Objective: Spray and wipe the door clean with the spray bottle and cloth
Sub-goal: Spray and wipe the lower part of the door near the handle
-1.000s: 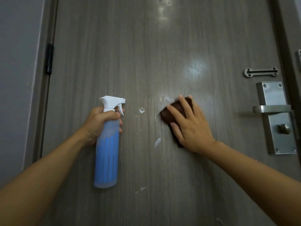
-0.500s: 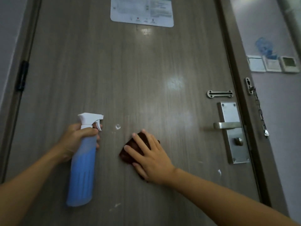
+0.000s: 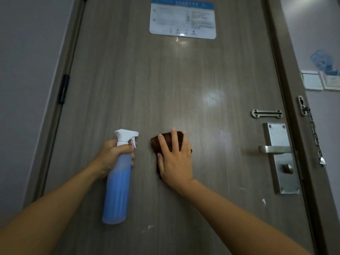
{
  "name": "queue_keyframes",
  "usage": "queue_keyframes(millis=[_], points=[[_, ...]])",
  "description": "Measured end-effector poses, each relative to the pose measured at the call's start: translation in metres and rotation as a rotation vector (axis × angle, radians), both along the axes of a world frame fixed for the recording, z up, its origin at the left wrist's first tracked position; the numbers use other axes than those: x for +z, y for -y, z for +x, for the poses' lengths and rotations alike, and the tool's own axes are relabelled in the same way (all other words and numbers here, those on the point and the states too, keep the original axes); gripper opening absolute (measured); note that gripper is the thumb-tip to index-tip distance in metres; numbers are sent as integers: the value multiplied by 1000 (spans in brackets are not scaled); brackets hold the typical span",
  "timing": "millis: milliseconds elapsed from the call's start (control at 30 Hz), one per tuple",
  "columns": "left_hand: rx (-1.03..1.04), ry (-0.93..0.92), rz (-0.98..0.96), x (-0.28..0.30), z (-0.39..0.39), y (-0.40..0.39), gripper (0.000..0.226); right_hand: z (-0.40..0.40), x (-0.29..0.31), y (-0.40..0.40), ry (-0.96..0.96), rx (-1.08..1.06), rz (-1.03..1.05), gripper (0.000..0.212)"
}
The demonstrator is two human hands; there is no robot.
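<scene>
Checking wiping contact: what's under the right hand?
A dark brown folded cloth lies under the right hand, flat against the grey wood-grain door. The door surface beneath it is hidden.

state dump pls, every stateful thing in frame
door: closed, white smears low
spray bottle: upright, partly full of blue liquid
left hand: grips the bottle neck
cloth: bunched, flat on the door
right hand: presses the cloth
door chain: unhooked, hanging
</scene>
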State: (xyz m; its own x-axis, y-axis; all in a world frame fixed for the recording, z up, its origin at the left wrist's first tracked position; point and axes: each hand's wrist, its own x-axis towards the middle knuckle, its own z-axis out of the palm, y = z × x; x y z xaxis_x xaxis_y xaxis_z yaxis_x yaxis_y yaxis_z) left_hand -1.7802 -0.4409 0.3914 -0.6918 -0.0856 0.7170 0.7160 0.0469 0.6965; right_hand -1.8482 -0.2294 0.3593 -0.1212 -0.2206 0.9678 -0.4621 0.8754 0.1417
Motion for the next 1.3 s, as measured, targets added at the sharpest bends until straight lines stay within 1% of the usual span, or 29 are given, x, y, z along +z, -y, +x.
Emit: queue_keyframes(millis=[67, 167, 200, 267, 367, 467, 533, 600, 667, 767, 833, 900, 967, 1033, 1100, 1200, 1300], points=[[7, -2, -4, 0, 2, -2, 38, -2, -19, -11, -43, 4, 164, 61], [22, -8, -4, 1, 2, 0, 27, -11, -45, -31, -160, -7, 477, 58], [26, -9, -6, 1, 2, 1, 26, -12, -46, -36, -190, -17, 531, 57], [28, -15, -13, 1, 1, 2, 27, -13, -35, -37, -202, -39, 527, 56], [20, -26, -13, 0, -1, 3, 31, -5, -2, -21, -113, -34, 339, 57], [23, -34, -11, 0, -1, 2, 47, 3, 32, 3, -20, -11, 109, 55], [26, -30, -11, 0, 0, 2, 51, 5, 41, 18, 5, -17, 27, 55], [24, -26, -9, 0, 1, 1, 51, 4, 36, 25, -2, -20, -3, 55], [28, -31, 2, -1, 4, -1, 48, 4, 19, 21, -34, -10, 64, 55], [30, -37, 8, -1, 6, -3, 34, -4, -17, 3, -106, -19, 334, 56], [19, -38, -3, -1, 7, -2, 36, -11, -35, -14, -140, -47, 471, 55], [23, -36, -22, -1, 7, 0, 41, -14, -35, -28, -156, -64, 507, 53], [28, -37, -30, -1, 6, 1, 35, -12, -20, -32, -131, -73, 451, 53], [19, -35, -22, -1, 5, 2, 27, -7, 7, -27, -80, -59, 299, 52], [10, -33, -13, -2, 3, 3, 26, -2, 37, -17, -30, -43, 133, 52], [6, -27, 7, -3, 0, 6, 35, -1, 68, 3, 1, -38, -39, 53], [-2, -20, 19, -4, -2, 9, 47, -1, 69, 16, -12, -6, -108, 53]])
